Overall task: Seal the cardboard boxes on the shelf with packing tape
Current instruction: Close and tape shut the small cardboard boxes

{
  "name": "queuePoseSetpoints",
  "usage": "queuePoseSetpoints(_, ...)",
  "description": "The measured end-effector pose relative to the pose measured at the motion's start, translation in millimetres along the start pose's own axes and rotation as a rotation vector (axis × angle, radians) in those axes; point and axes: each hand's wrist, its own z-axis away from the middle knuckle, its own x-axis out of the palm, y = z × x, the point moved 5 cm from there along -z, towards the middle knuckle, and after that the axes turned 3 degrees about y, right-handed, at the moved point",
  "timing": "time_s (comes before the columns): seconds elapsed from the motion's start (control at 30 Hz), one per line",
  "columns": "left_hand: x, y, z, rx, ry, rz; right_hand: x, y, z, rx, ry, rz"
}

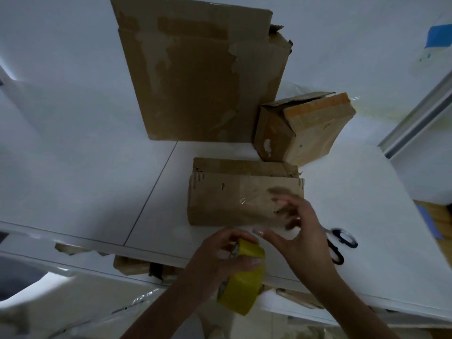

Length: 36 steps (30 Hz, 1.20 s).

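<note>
The white shelf top [97, 192] has lots of bare room to the left of the low box [234, 201]. A thin line runs across the shelf there. This is a good spot to turn a box around.

Behind the low box, a bit to the left, stands the big flat box [195, 77]. It leans on the wall. It has old torn tape marks, and I see no new tape on it.

The low box lies near the front edge of the shelf. Something shiny glints on its top, maybe a bit of clear tape, but I cannot tell for sure. Its back edge looks ragged. I think the job is only just starting.

Just in front of the low box, the left hand [220, 255] curls its fingers around the yellow tape roll [242, 287] and holds it out past the shelf's front edge.

The right hand [303, 236] is over the right end of the low box. Its fingers are blurry, so I cannot tell if they pinch a tape end or hold nothing.

Behind the low box to the right sits the small box [300, 128], tilted, with a flap up. It likely needs tape too.

The black scissors [342, 243] lie right of the low box, close to the right hand. The hand should mind them.
</note>
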Motion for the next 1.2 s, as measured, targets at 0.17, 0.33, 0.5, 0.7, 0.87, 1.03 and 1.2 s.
queuePoseSetpoints(0.17, -47, 27, 13, 0.079, 0.177, 0.092, 15, -25, -25, -0.215, 0.106, 0.304)
queuePoseSetpoints(0.33, -101, 23, 22, 0.045, 0.408, 0.350, 70, -36, -41, -0.223, -0.159, 0.634)
queuePoseSetpoints(0.5, -123, 13, 20, 0.004, 0.392, 0.381, 91, -13, -58, -0.122, -0.422, 0.684)
queuePoseSetpoints(0.7, -123, -5, 15, -0.045, 0.331, 0.438, 56, -1, -67, -0.237, -0.551, 0.430)
queuePoseSetpoints(0.87, -115, -6, 14, -0.032, 0.256, 0.412, 32, 12, -53, -0.136, -0.650, 0.062)
queuePoseSetpoints(1.03, -99, -3, 9, -0.023, 0.131, 0.305, 20, 12, -36, -0.337, -0.469, 0.572)
queuePoseSetpoints(1.2, -79, -4, -4, -0.036, 0.053, 0.283, 27, -5, 3, -0.180, -0.291, 0.606)
